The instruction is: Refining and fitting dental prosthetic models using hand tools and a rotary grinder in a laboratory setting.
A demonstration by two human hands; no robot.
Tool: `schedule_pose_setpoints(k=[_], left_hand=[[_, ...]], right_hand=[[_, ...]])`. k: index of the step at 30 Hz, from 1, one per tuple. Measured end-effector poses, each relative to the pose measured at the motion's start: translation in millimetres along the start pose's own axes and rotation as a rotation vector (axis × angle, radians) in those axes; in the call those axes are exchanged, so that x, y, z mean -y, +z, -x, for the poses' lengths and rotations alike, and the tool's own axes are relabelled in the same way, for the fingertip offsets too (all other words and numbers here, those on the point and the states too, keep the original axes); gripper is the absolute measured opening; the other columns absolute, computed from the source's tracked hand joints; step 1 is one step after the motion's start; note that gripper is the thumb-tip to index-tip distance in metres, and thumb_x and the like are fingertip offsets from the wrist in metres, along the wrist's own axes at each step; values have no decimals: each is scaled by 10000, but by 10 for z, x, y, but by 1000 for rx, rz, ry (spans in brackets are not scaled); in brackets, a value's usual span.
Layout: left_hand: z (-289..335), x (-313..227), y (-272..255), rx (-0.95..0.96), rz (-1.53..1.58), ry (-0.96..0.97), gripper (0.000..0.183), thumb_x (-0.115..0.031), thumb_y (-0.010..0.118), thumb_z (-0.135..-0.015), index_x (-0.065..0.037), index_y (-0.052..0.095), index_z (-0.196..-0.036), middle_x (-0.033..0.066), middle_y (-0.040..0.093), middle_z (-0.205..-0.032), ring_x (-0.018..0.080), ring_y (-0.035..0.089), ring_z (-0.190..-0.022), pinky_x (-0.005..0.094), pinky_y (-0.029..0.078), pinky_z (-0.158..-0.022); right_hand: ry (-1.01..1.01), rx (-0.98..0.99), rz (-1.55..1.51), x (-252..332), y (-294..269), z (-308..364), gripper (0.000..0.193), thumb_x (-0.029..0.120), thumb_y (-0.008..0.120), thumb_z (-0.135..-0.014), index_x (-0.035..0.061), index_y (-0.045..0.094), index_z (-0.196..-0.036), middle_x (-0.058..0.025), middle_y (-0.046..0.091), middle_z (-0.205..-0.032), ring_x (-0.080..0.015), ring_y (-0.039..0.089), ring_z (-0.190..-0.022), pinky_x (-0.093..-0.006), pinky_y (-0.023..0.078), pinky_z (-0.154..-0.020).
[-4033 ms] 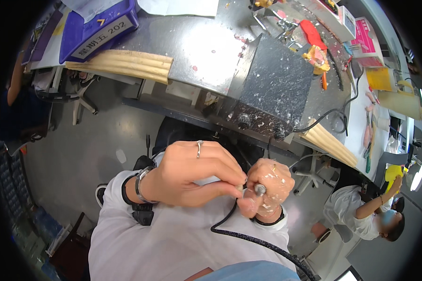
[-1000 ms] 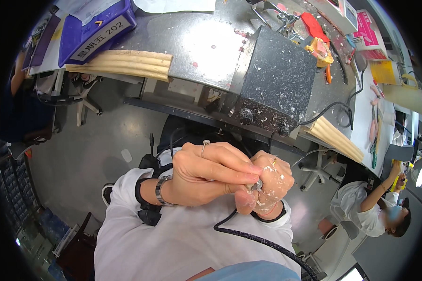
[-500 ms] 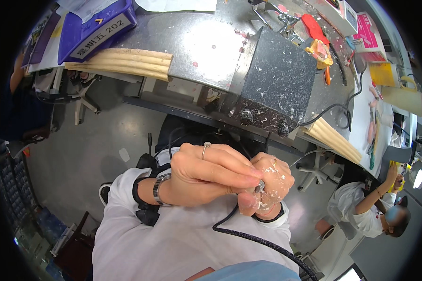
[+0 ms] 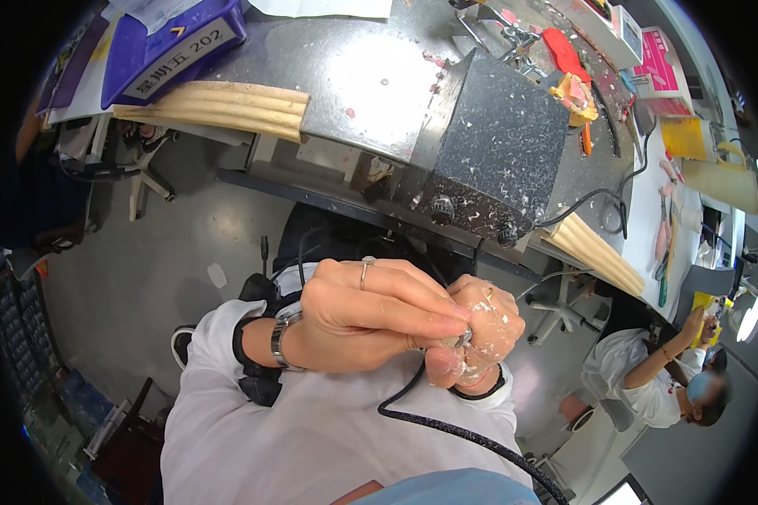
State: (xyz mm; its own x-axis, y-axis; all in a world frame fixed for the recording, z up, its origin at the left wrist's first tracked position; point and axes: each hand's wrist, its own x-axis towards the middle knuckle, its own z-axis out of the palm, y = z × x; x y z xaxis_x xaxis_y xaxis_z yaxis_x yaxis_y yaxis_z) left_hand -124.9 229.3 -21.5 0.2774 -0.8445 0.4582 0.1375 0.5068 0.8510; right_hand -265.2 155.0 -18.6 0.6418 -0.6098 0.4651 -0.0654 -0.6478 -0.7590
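My left hand [image 4: 370, 316], with a ring and a metal watch [image 4: 282, 340], is closed in a pinch, fingertips against my right hand. Whatever lies between those fingers is hidden. Pale shavings cling to my right hand [image 4: 488, 328], which is curled closed. Between the hands shows the small round metal end of a corded handpiece [image 4: 463, 337]; my right fingers and thumb wrap round it and most of its body is hidden. From under the hands a black cord [image 4: 446, 428] loops down toward the lower right. Both hands are held before my white-clothed body, below the bench edge.
A black control box [image 4: 501, 139] dusted with shavings stands on the metal bench [image 4: 345, 67]. Ribbed wooden edge pieces [image 4: 219, 108] jut at the front. A purple bin [image 4: 173, 50] sits at left; a metal articulator-like frame [image 4: 518, 46] lies behind the box. Another person [image 4: 648, 370] sits at right.
The hands stay together in nearly the same grip. They have shifted very slightly left in the picture, along with my sleeves and the cord.
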Motion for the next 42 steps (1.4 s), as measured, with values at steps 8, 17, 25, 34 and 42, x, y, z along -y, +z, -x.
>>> schedule_pose_setpoints(k=[8,17,25,34,42], left_hand=[[-2,-44,6,-1,-34,-22,256,89,772,-656,15,725,-897,144,706,-898,254,691,-805,302,551,-683],[7,-32,33,-33,-3,-48,226,34,770,-697,1,734,-917,126,711,-902,234,690,-806,291,541,-692],[64,23,76,-57,50,-34,221,78,782,-679,17,717,-882,175,696,-942,276,686,-820,310,563,-670],[28,33,93,-70,35,-35,175,59,767,-714,-1,715,-869,171,696,-941,254,683,-818,307,562,-648],[-19,-9,-6,-132,138,-113,129,-29,692,-836,54,676,-934,188,693,-940,256,675,-869,318,532,-755]], right_hand=[[-62,0,13,-16,-8,-6,419,345,601,-783,-2,458,-595,-56,387,-512,-207,423,-404,-294,327,-393],[-60,-11,-4,-14,-13,-2,413,332,604,-800,3,447,-606,-59,387,-517,-205,423,-413,-293,322,-393],[-20,-10,10,10,1,12,429,342,622,-808,3,457,-604,-55,383,-520,-201,425,-420,-290,316,-396],[-20,-41,16,-13,-4,-22,444,353,618,-816,2,463,-591,-64,404,-515,-192,431,-416,-282,313,-399],[151,-215,215,-75,-588,-251,371,337,638,-821,34,508,-650,-56,451,-546,-190,451,-441,-295,349,-437]])
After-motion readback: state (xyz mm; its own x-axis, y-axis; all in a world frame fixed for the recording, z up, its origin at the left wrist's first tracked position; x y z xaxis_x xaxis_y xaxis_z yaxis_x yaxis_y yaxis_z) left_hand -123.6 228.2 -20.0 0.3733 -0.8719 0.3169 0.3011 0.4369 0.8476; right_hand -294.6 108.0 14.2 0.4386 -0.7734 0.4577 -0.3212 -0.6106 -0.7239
